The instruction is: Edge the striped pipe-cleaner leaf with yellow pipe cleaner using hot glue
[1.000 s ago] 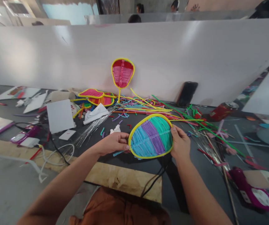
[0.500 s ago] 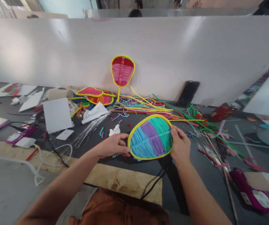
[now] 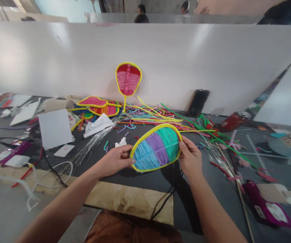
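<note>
Between my two hands is an oval pipe-cleaner panel with a yellow fuzzy rim and blue, purple and green bands, a lengthwise seam across its middle. My left hand pinches its left edge, thumb and fingers closed on the rim. At the right edge, my right hand grips the rim with the thumb in front. The panel is held above the dark table, tilted with its right end higher. Behind it, a pink and red fan-shaped piece with a yellow rim and stem stands against the white partition.
Loose pipe cleaners lie behind the panel, beside yellow-rimmed pieces. A phone leans on the partition, near a red can. Purple devices sit right and left. Silver wires, a white card and cables lie leftward.
The panel has tipped slightly, its lower edge turning away, and looks narrower in height. Both hands keep their hold. The whole view has shifted, so the scene sits a little further left.
</note>
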Demonstrator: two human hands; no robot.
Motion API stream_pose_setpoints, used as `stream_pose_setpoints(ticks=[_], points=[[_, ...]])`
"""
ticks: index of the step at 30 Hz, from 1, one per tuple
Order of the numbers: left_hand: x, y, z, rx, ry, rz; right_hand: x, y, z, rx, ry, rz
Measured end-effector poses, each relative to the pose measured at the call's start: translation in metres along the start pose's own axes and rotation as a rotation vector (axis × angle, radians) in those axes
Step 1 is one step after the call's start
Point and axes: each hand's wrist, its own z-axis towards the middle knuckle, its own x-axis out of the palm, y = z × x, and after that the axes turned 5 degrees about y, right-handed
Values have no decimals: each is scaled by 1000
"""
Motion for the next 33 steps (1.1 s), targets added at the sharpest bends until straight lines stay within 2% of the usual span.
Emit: stream_pose_setpoints(ticks=[2, 5, 8, 11, 14, 18, 27, 33], points=[[0, -4, -5, 63, -65, 166, 2, 3, 1, -7, 17, 36], [0, -9, -15, 154, -156, 606, 5, 8, 1, -24, 43, 90], [1, -5, -26, 388, -243, 1020, 8, 13, 1, -31, 71, 129], [1, 3, -34, 640, -382, 1365, 11, 15, -1, -5, 103, 154], [-1, 10, -38, 756, -449, 1573, 14, 15, -2, 31, 133, 169], [-4, 15, -39, 786, -478, 1630, 15, 13, -2, 60, 159, 183], [-13, 30, -40, 766, -522, 1547, 14, 0, -4, 136, 200, 167], [-15, 39, -44, 829, -566, 1543, 14, -7, -7, 228, 231, 127]])
